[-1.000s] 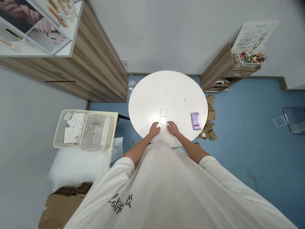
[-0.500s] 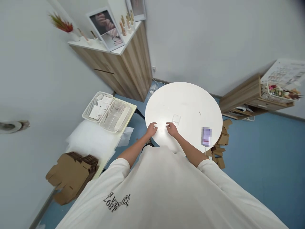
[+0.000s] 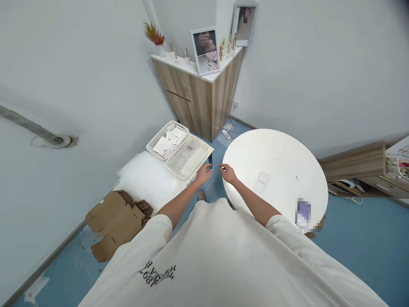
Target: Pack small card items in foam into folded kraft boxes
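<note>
My left hand [image 3: 203, 174] hovers over the gap between the round white table [image 3: 281, 157] and the low side table, fingers loosely curled, holding nothing. My right hand [image 3: 227, 172] floats at the round table's left edge, fingers apart and empty. A clear hinged plastic case [image 3: 262, 181] lies open on the round table, to the right of my right hand. Two white baskets sit to the left: one with paper packets [image 3: 168, 140], one with clear cases [image 3: 187, 157].
A phone [image 3: 303, 212] lies at the round table's near right edge. Flattened cardboard boxes [image 3: 116, 219] lie on the blue floor at left. A wooden cabinet [image 3: 200, 96] with pictures and bottles stands in the corner. White padding [image 3: 147, 179] covers the low table.
My view has swung left. Both hands left the clear case on the table and moved left, off toward the table's edge and the baskets.
</note>
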Available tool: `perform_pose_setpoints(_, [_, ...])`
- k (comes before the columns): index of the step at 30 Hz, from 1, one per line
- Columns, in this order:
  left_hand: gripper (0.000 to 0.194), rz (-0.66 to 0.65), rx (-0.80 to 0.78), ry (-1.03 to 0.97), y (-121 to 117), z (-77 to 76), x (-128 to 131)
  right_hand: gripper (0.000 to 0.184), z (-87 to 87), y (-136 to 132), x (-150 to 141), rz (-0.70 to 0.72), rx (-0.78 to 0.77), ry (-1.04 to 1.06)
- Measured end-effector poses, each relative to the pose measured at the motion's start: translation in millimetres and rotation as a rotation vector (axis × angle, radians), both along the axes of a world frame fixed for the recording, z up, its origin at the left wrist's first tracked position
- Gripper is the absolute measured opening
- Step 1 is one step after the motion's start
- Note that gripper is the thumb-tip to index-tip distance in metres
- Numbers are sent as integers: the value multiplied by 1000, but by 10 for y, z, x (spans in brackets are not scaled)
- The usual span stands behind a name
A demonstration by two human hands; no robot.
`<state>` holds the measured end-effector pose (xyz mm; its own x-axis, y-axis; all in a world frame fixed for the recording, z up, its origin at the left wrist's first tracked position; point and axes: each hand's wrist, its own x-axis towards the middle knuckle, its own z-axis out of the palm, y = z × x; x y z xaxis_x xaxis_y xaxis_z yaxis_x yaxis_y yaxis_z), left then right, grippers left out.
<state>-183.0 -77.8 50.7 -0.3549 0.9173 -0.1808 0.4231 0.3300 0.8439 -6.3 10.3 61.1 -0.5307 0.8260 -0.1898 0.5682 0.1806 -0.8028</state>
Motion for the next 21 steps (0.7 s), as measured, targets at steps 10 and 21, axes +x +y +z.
perform_pose_setpoints(10, [35,149,125,-37,-48,-3,-1525,34,43,-7,-1468,141,8,55])
perform_pose_setpoints(21, [37,251,13,181,189,-40,-2675,34,259,208,-2365,193,11,54])
